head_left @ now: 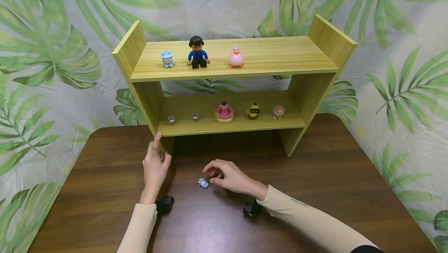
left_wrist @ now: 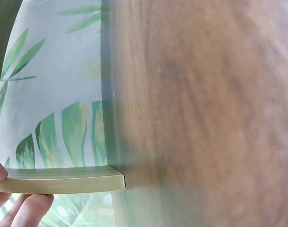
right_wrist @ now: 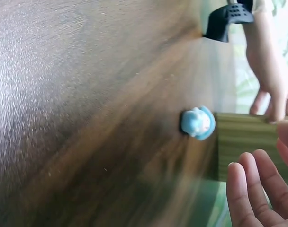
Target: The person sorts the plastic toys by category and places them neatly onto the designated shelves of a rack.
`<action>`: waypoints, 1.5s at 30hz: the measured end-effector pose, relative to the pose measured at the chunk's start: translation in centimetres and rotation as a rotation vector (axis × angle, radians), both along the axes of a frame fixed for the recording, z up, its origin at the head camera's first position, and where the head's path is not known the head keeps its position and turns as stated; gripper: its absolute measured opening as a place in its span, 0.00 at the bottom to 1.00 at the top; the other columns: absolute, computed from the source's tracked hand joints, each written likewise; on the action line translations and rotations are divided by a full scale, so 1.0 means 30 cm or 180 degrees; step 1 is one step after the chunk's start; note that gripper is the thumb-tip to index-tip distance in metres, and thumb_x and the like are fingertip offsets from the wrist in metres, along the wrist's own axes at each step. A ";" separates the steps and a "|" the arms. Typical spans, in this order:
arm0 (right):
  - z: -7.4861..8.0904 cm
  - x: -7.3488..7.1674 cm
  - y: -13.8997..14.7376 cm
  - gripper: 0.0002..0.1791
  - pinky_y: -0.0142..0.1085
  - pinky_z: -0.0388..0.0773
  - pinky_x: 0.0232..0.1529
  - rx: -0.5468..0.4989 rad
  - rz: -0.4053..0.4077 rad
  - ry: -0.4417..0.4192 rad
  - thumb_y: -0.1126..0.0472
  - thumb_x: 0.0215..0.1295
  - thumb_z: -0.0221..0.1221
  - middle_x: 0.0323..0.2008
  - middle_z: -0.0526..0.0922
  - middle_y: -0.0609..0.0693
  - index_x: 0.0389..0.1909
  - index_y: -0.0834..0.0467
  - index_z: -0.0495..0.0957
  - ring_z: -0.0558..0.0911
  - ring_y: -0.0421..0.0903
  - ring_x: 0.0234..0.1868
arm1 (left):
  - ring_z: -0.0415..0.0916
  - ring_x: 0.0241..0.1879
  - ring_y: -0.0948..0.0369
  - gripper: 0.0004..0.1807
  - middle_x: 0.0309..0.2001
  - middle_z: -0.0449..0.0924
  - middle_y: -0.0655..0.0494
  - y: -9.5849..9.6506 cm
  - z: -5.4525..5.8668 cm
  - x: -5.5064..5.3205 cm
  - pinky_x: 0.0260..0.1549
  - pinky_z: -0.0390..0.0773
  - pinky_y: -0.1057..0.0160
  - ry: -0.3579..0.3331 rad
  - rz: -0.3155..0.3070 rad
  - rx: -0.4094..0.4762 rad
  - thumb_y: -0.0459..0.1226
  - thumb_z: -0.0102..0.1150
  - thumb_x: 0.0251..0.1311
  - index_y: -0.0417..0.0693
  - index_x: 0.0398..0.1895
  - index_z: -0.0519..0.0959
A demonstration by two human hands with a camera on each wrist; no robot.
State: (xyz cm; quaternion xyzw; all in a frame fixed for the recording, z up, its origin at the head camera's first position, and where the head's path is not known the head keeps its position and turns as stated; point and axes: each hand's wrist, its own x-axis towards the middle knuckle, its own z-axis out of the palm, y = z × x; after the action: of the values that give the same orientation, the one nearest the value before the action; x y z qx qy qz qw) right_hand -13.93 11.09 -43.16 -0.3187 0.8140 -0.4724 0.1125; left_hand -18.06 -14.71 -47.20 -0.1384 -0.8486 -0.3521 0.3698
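Observation:
My left hand [head_left: 155, 167] holds the left side panel of a two-tier wooden shelf [head_left: 224, 129]. In the left wrist view, thumb and fingers lie on opposite faces of that panel [left_wrist: 63, 184]. A small blue-hatted figurine [head_left: 203, 183] lies on the table in front of the shelf. Just to its right is my right hand [head_left: 231, 176], fingers loosely bent and nothing between them. From the right wrist, the blue figurine [right_wrist: 198, 123] appears apart from the fingers [right_wrist: 237, 184].
On the shelf's top board stand a blue-hatted figurine [head_left: 167, 59], a black-haired doll in blue [head_left: 198, 53] and a pink bird [head_left: 236, 57]. Lower down are two small grey figurines [head_left: 171, 120], a pink bear [head_left: 224, 112], a yellow-and-black figure [head_left: 253, 111] and a beige one [head_left: 278, 112].

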 end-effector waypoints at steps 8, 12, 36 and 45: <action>-0.036 -0.002 -0.036 0.15 0.32 0.77 0.41 0.0141 0.0048 -0.0071 0.72 0.62 0.59 0.46 0.77 0.55 0.50 0.63 0.76 0.78 0.52 0.46 | 0.57 0.18 0.59 0.49 0.37 0.66 0.43 -0.004 -0.001 0.002 0.17 0.61 0.58 0.0007 0.0018 0.0000 0.18 0.51 0.50 0.66 0.72 0.52; -0.055 -0.005 -0.051 0.14 0.30 0.76 0.40 0.0166 0.0069 -0.0092 0.72 0.62 0.59 0.46 0.76 0.54 0.49 0.62 0.77 0.78 0.51 0.46 | 0.57 0.18 0.59 0.49 0.36 0.66 0.43 -0.006 -0.002 0.002 0.18 0.61 0.58 -0.0002 0.0030 -0.0016 0.18 0.51 0.50 0.66 0.72 0.52; -0.111 -0.011 -0.086 0.11 0.24 0.73 0.37 0.0593 0.0082 0.0296 0.73 0.59 0.61 0.38 0.77 0.48 0.41 0.57 0.82 0.77 0.37 0.35 | 0.57 0.18 0.59 0.50 0.37 0.67 0.43 -0.005 -0.009 -0.001 0.17 0.61 0.58 0.0016 0.0005 -0.0015 0.17 0.52 0.50 0.66 0.72 0.52; -0.118 -0.009 -0.079 0.10 0.25 0.74 0.35 0.0548 0.0044 0.0354 0.74 0.55 0.62 0.33 0.74 0.48 0.36 0.58 0.81 0.77 0.40 0.34 | 0.57 0.18 0.59 0.50 0.36 0.66 0.43 -0.003 -0.006 -0.003 0.18 0.62 0.58 0.0014 -0.0010 -0.0004 0.17 0.52 0.50 0.67 0.72 0.52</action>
State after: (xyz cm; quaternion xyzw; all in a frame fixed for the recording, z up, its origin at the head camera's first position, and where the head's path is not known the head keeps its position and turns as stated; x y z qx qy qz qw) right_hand -14.20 8.71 -46.70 -0.3392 0.8544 -0.3815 0.0972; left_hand -18.16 -14.79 -47.40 -0.1406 -0.8478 -0.3518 0.3711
